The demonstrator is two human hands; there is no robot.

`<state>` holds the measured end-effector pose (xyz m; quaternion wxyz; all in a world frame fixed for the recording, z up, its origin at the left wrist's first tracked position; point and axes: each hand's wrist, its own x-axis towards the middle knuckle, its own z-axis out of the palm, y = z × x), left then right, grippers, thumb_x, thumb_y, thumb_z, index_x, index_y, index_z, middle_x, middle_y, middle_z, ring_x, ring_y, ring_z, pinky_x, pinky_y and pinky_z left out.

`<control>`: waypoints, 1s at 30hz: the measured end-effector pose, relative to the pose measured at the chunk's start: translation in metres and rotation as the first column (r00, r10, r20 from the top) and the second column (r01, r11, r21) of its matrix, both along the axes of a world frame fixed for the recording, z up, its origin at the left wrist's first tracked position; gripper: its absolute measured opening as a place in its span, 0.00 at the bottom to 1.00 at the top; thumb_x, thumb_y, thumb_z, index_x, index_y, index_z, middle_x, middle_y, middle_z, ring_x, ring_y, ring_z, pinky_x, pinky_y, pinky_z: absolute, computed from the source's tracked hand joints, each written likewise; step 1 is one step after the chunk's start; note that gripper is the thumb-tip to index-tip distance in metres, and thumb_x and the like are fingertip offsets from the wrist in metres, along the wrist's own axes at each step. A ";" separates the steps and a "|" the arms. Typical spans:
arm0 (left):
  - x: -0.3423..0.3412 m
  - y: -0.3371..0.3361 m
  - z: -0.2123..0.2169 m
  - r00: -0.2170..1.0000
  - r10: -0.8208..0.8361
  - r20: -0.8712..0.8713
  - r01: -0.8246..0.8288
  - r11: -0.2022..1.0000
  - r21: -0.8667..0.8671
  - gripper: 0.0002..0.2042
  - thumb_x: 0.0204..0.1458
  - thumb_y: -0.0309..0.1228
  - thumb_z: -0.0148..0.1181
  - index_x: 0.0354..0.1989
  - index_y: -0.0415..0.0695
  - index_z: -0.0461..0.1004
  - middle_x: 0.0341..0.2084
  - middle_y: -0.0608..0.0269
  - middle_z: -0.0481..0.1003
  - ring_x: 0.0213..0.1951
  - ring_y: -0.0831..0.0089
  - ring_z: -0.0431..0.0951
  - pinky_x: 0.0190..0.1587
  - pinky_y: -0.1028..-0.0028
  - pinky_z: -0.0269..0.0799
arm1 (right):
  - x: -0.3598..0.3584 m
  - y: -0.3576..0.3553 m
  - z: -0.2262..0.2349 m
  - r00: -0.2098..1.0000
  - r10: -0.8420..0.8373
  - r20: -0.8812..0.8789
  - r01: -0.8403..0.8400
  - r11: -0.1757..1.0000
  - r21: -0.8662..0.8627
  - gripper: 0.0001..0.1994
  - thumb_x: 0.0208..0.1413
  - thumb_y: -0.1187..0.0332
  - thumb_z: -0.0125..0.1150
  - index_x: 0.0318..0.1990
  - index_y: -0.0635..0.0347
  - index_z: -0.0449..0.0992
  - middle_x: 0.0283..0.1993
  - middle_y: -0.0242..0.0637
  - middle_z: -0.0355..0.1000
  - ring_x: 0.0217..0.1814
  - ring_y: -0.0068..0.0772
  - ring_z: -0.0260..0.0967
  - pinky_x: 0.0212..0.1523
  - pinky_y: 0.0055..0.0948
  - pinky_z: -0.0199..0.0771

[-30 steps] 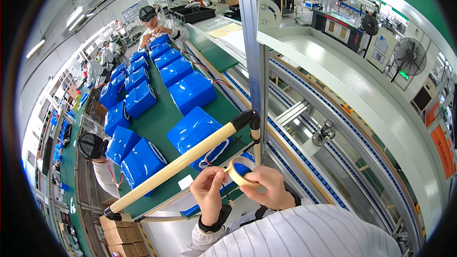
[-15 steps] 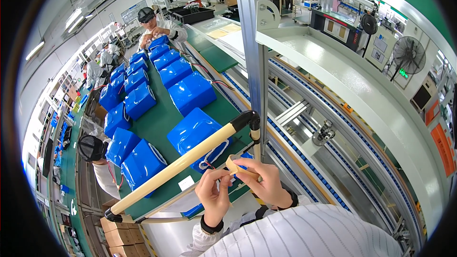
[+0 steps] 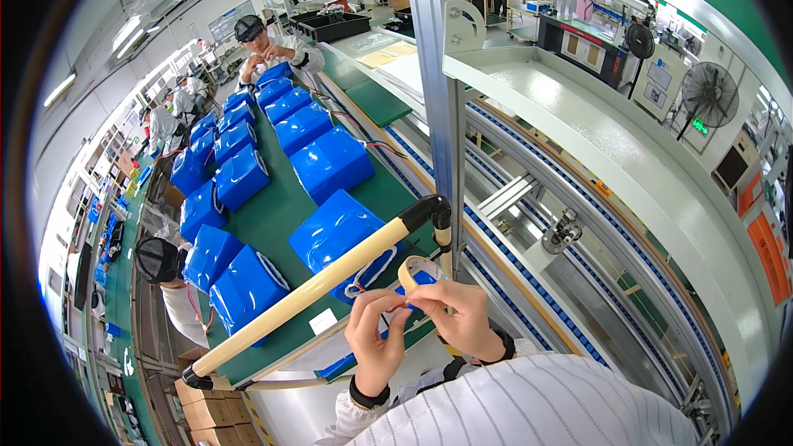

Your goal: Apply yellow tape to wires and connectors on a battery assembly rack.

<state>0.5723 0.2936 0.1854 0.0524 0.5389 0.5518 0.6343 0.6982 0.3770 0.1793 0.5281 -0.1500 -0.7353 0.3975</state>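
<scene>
My left hand [image 3: 377, 337] and my right hand [image 3: 459, 319] meet at the fingertips, just behind a beige tubular rail. A strip of pale yellow tape [image 3: 405, 272] curls up in a loop from the pinched fingers of my right hand. Closed thumb to forefinger, my left hand pinches a thin red wire [image 3: 404, 306]; its tip is hidden by the fingers. Beyond the rail lies the nearest blue-wrapped battery pack [image 3: 340, 230], with white trim and a short lead coming out by my left hand.
Several more blue packs [image 3: 330, 163] stand in rows on the green bench [image 3: 268, 219]. The beige rail [image 3: 306, 293] crosses the near end. A metal post [image 3: 442, 91] and roller conveyor [image 3: 529, 272] run on the right. Co-workers [image 3: 268, 49] sit along the left and far side.
The tape strip has swung up into a taller, rounder loop above my right hand. Both hands stay close together, their fingertips shifted slightly.
</scene>
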 end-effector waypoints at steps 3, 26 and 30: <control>0.000 0.000 0.003 0.977 0.095 -0.191 -0.092 0.995 0.024 0.07 0.49 0.15 0.65 0.35 0.35 0.75 0.29 0.57 0.76 0.29 0.70 0.76 0.33 0.76 0.72 | -0.001 0.000 0.003 0.999 -0.015 -0.031 0.014 1.000 -0.018 0.06 0.57 0.75 0.66 0.41 0.62 0.80 0.34 0.38 0.81 0.30 0.27 0.79 0.32 0.21 0.76; -0.005 -0.004 -0.009 0.978 -0.109 0.175 0.097 0.992 0.080 0.06 0.51 0.12 0.61 0.35 0.31 0.72 0.33 0.52 0.73 0.33 0.68 0.77 0.38 0.73 0.77 | 0.006 -0.004 0.007 0.983 0.173 -0.057 -0.182 0.941 -0.287 0.19 0.56 0.74 0.67 0.55 0.62 0.73 0.38 0.39 0.80 0.37 0.26 0.78 0.38 0.23 0.73; -0.003 -0.007 -0.008 0.989 -0.110 0.099 0.104 0.992 0.064 0.06 0.51 0.11 0.61 0.36 0.31 0.73 0.33 0.52 0.75 0.34 0.67 0.78 0.38 0.73 0.78 | 0.013 0.004 0.005 0.963 0.250 0.097 -0.213 0.933 -0.289 0.16 0.59 0.71 0.65 0.53 0.63 0.73 0.40 0.40 0.78 0.39 0.30 0.77 0.43 0.26 0.74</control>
